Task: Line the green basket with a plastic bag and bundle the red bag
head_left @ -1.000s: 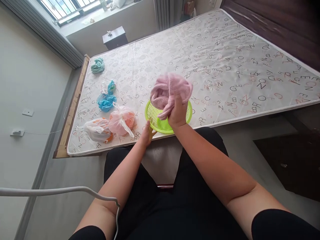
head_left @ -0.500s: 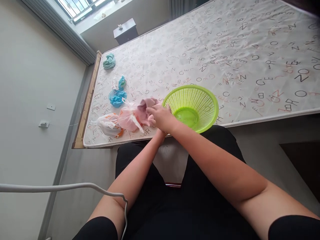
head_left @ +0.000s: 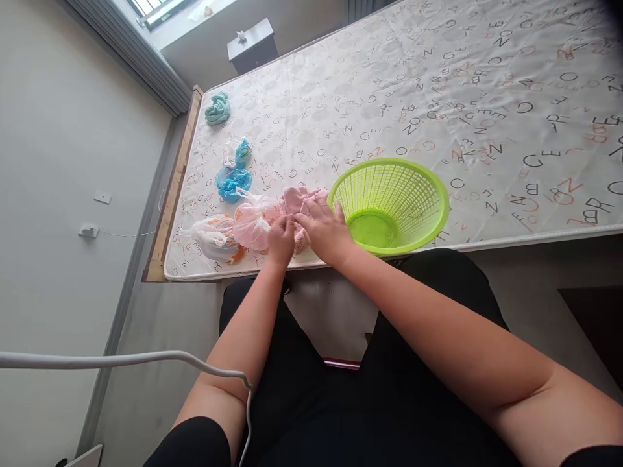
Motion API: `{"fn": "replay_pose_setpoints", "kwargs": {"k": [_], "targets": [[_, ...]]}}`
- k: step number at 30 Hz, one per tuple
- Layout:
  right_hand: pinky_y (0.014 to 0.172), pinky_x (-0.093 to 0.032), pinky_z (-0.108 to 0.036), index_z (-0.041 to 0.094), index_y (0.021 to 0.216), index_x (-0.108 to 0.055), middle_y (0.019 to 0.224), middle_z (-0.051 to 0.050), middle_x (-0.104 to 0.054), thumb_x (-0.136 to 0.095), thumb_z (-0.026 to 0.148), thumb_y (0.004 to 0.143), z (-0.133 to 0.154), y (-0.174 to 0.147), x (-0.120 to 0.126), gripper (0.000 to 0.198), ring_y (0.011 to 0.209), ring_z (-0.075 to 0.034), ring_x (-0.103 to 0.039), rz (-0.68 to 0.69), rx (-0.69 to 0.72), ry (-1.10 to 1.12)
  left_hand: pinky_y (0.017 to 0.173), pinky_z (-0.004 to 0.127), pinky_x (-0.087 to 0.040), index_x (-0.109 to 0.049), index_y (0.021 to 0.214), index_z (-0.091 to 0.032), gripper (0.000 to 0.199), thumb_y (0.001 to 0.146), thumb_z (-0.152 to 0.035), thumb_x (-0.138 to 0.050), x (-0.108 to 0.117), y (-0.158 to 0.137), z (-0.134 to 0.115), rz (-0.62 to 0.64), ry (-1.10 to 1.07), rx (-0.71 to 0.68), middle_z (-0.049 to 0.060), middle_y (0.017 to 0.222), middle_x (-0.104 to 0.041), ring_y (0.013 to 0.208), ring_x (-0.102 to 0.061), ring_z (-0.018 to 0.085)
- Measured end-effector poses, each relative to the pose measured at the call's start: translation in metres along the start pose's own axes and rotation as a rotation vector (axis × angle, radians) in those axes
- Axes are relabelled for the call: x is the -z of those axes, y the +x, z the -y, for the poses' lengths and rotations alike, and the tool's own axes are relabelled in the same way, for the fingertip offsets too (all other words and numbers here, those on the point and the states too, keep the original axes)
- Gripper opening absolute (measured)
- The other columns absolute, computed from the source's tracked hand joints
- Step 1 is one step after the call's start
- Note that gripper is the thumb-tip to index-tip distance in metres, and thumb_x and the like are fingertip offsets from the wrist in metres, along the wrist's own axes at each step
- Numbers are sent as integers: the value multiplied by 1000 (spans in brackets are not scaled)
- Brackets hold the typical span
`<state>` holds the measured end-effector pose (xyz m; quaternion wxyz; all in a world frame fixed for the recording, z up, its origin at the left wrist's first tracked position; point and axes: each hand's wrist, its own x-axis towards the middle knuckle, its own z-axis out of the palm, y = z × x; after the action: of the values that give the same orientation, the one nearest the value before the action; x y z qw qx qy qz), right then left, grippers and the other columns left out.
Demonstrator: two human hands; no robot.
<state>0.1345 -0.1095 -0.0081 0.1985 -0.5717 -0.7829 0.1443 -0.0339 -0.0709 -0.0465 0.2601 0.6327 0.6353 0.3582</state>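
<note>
A pink cloth (head_left: 296, 197) lies bunched at the near edge of the mattress. My left hand (head_left: 281, 241) is closed, its fingertips pinching the cloth's near left side. Across the right part of the cloth, my right hand (head_left: 328, 233) rests with fingers stretched and spread. Just left of my left hand sits a translucent white plastic bag (head_left: 253, 227), knotted, with something pink inside. The lime-green plastic basket (head_left: 389, 170) stands right beside my right hand, tilted in view, with its green bottom showing.
Farther left are a white-and-orange plastic bag (head_left: 214, 239), a blue plastic bag (head_left: 233, 184) and a green cloth bundle (head_left: 217, 108). All lie on the letter-printed mattress (head_left: 487, 130). A wooden bed edge (head_left: 170, 188) runs along the left. A pale cable (head_left: 146, 358) hangs near my left arm.
My hands have moved apart, the left one shifting left beside the knotted bag. The pink cloth is now flatter and more spread out beneath my right hand.
</note>
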Motion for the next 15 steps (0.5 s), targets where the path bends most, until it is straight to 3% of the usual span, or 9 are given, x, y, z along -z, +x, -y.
{"fn": "replay_pose_setpoints", "kwargs": {"k": [2, 4, 9, 12, 15], "targets": [[128, -20, -77, 29, 154, -56, 175, -14, -36, -55, 21, 103, -8, 2, 4, 52, 165, -41, -25, 41, -71, -12, 103, 41, -54, -73, 103, -21, 22, 104, -34, -54, 22, 15, 13, -174, 85, -53, 9, 105, -76, 105, -71, 26], [125, -26, -77, 27, 157, -54, 175, -17, -36, -58, 19, 102, -21, 6, 8, 56, 165, -42, -24, 102, -134, -12, 117, 41, -47, -71, 120, -20, 24, 101, -24, -57, 40, 29, 27, -222, 200, -70, 11, 125, -74, 126, -66, 27], [123, -44, -60, 22, 145, -65, 169, -18, -46, -51, 14, 102, -65, 21, 19, 46, 164, -37, -31, 105, -132, -22, 130, 51, -33, -54, 156, -20, 66, 91, -12, -63, 57, 37, 62, 92, 534, 155, 17, 160, -56, 153, -47, 35], [122, -45, -65, 18, 136, -69, 165, -19, -50, -49, 14, 102, -85, 32, 22, 40, 160, -41, -36, 16, -158, 2, 124, 62, -35, -54, 156, -21, 74, 85, -16, -73, 56, 35, 72, 187, 679, 299, 20, 153, -61, 147, -51, 44], [122, -42, -71, 21, 134, -70, 165, -16, -51, -51, 22, 104, -85, 38, 22, 35, 157, -44, -41, -203, -128, 116, 118, 57, -42, -69, 133, -22, 42, 92, -19, -68, 59, 41, 72, 97, 606, 330, 15, 132, -72, 131, -63, 37]]}}
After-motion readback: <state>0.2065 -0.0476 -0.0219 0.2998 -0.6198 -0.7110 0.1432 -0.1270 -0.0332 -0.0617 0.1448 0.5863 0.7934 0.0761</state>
